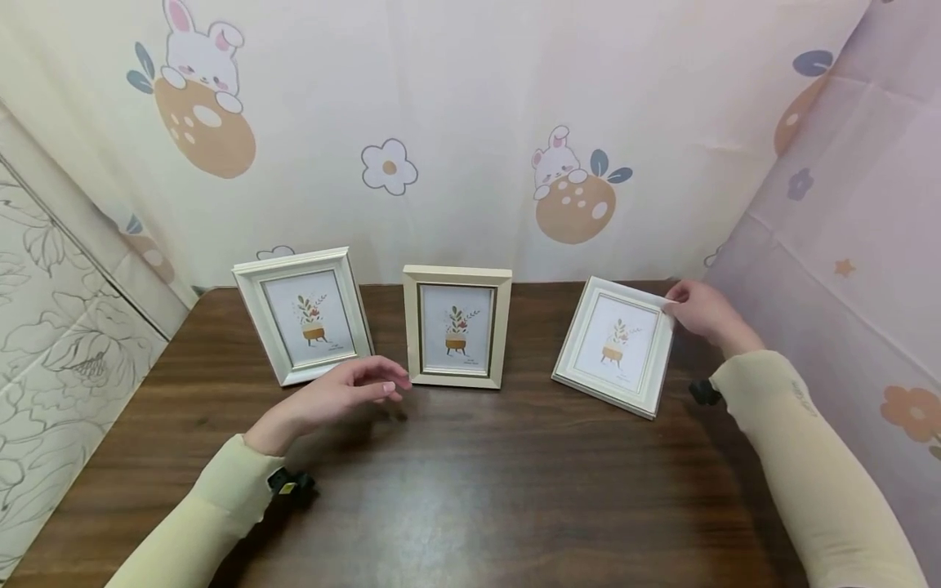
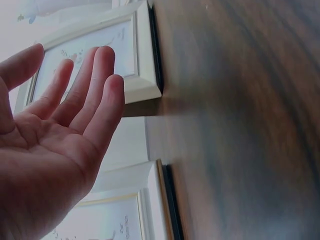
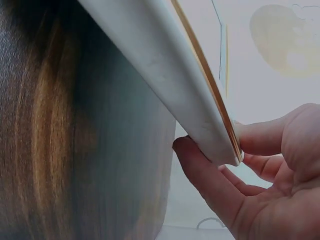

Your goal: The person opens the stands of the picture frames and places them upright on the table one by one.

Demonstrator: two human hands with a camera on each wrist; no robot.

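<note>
Three picture frames with a potted-plant print are on the dark wooden table. At the right, a white picture frame leans back at a slant, and my right hand pinches its upper right corner. The right wrist view shows the thumb and fingers on either side of that corner. My left hand hovers in front of the gap between the left white frame and the cream middle frame. Its fingers are loosely extended and hold nothing; in the left wrist view the palm shows.
Behind the table hangs a curtain with rabbits and flowers. Another curtain closes in the right side, and a floral-patterned panel stands at the left. Both wrists carry small black cameras.
</note>
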